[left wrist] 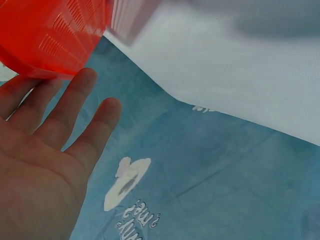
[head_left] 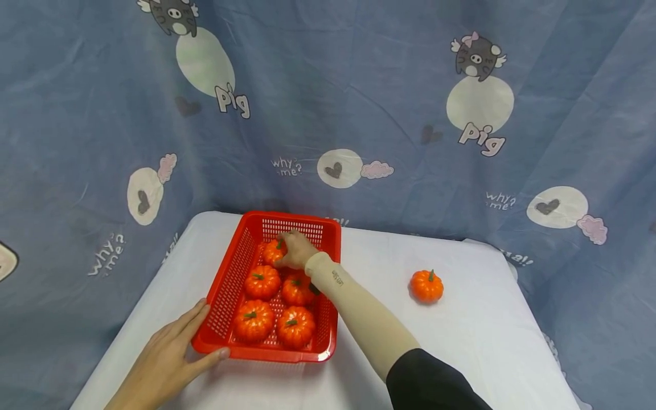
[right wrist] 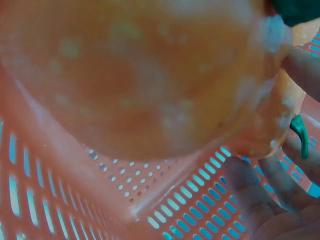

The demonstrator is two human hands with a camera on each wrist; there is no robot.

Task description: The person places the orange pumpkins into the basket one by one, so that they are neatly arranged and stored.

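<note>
A red plastic basket (head_left: pixel 281 357) with slotted walls stands on the white table, and several small orange pumpkins with green stems lie inside. My right hand (head_left: pixel 298 250) reaches into its far part, fingers curled round the far pumpkin (head_left: pixel 273 253). In the right wrist view, fingers (right wrist: pixel 250 185) bend beside that pumpkin (right wrist: pixel 280 120), while another pumpkin (right wrist: pixel 135 75) fills the foreground. At the basket's near left corner, my left hand (head_left: pixel 166 356) touches the rim with its fingers nearly straight and the thumb spread along the front. The left wrist view shows its fingertips against the basket (left wrist: pixel 60 40).
One more pumpkin (head_left: pixel 426 286) sits on the white table (head_left: pixel 476 341) to the right of the basket. A blue curtain (head_left: pixel 389 85) printed with pigs and hearts hangs behind the table and along its sides.
</note>
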